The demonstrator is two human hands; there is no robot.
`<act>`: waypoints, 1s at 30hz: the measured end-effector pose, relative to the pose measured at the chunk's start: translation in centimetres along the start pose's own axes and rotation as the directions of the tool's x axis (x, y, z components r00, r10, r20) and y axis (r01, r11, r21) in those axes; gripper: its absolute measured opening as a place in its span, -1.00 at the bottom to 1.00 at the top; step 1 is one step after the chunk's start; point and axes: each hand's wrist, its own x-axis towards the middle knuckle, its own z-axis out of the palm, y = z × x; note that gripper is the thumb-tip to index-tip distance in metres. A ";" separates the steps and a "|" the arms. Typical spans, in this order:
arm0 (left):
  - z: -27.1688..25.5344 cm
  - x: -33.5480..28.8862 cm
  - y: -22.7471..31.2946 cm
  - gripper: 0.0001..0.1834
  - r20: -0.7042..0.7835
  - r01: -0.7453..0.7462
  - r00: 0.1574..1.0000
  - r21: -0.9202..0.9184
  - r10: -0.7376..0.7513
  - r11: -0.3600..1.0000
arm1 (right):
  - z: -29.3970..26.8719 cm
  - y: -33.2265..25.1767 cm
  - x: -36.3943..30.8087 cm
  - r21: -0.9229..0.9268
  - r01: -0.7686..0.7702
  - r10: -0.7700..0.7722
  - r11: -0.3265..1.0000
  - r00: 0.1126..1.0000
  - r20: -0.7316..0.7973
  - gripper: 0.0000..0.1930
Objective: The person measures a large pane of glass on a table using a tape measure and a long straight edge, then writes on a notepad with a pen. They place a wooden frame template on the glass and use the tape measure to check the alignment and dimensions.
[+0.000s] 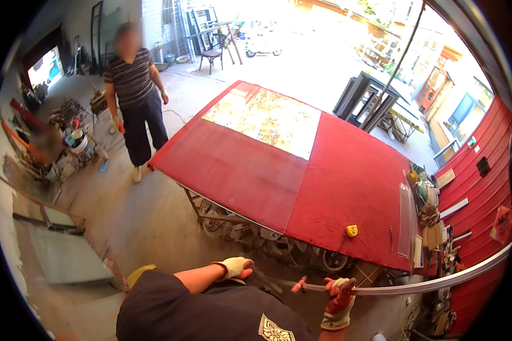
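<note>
silvery slim strip (421, 288) | right fingers (340, 288) closed around it | left fingers (243, 268) curled, hold unclear

No text is legible: the yellow tape measure (352, 231), lower right of centre, and the red wall hanging (502, 224), far right, show only blurred marks.
</note>
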 end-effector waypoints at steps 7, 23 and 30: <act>5.3 -1.2 3.6 -0.15 -0.506 -0.203 0.815 0.207 0.282 0.957 | 2.3 -8.4 3.8 0.289 -0.014 -0.030 0.957 0.989 0.145 -0.27; 3.0 -14.5 10.5 -0.59 -0.612 -0.170 0.787 -0.082 0.085 0.982 | -9.3 -8.0 9.5 0.074 -0.074 0.063 0.994 0.987 0.147 -0.45; -1.2 -18.8 16.3 -0.45 -0.440 0.108 0.896 0.109 -0.049 0.988 | -3.6 0.5 6.7 -0.179 -0.161 0.222 0.971 0.886 0.408 -0.44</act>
